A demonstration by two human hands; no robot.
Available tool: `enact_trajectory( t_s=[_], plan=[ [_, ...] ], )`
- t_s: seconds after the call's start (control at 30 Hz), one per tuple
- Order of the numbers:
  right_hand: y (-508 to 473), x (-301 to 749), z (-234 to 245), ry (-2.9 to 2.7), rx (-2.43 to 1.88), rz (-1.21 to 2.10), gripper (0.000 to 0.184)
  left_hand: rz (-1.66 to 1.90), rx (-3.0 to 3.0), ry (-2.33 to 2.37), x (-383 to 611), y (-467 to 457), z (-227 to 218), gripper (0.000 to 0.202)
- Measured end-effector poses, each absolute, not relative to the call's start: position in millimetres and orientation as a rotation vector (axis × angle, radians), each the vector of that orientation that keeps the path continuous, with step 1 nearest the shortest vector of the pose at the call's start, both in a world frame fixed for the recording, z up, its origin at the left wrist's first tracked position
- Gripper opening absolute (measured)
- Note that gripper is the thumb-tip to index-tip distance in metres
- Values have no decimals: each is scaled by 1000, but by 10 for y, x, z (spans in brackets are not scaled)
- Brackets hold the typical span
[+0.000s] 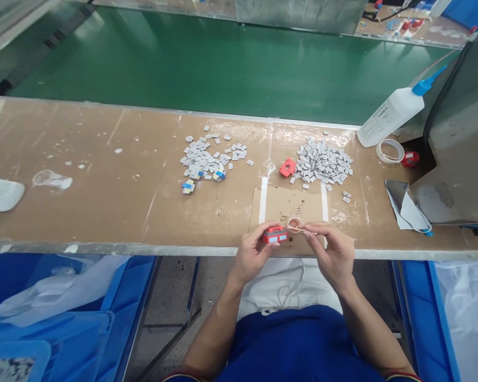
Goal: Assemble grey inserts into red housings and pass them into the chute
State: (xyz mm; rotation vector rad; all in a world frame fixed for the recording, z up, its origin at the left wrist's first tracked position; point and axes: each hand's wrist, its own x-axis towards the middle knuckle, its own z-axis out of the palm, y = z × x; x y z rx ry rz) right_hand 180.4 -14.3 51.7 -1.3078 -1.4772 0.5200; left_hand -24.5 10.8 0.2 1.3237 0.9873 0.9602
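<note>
Broadly, a brown table (103, 175) spans the frame, with a left heap (207, 156) and a right heap (322, 162) of grey chips at centre, mostly loose. At lower centre, the left hand (255, 253) has its fingers closed around a small red block (274, 234) with grey faces. The right hand (333, 253) has its fingers pinching a pale elastic ring (295, 225) just beside it, seemingly not yet around it.

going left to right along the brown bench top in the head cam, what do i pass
white flat piece at the left edge → clear cup on its side → left heap of grey pieces → right heap of grey pieces → white squeeze bottle
</note>
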Motion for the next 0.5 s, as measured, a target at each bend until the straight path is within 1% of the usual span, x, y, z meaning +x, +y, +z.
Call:
enact_trajectory(
  t_s=[0.1, 0.2, 0.23, 0.3, 0.33, 0.37, 0.5],
  plan=[
    [-128, 1890, 450, -1468, -1394, 481, 7, 1013, 1199, 917, -237, 109, -15, 51],
    [-92, 1920, 375, -1597, -1422, 515, 12, 1030, 1129, 860, -232, 121, -14, 50],
    [-66, 1933, 359, -1658, -1410, 536, 15, 1028, 1126, 854, -233, 126, -12, 50],
    [36, 1993, 345, -1759, -1374, 556, 33, 1028, 1123, 854, -239, 132, -11, 51],
    [122, 2043, 344, -1786, -1367, 549, 39, 1033, 1121, 859, -243, 133, -14, 53],
    [232, 2103, 345, -1801, -1379, 531, 39, 1041, 1121, 866, -247, 131, -19, 54],
    [803, 2317, 336, -1923, -1641, 422, 22, 1041, 1146, 889, -261, 119, -39, 61]
  ],
)
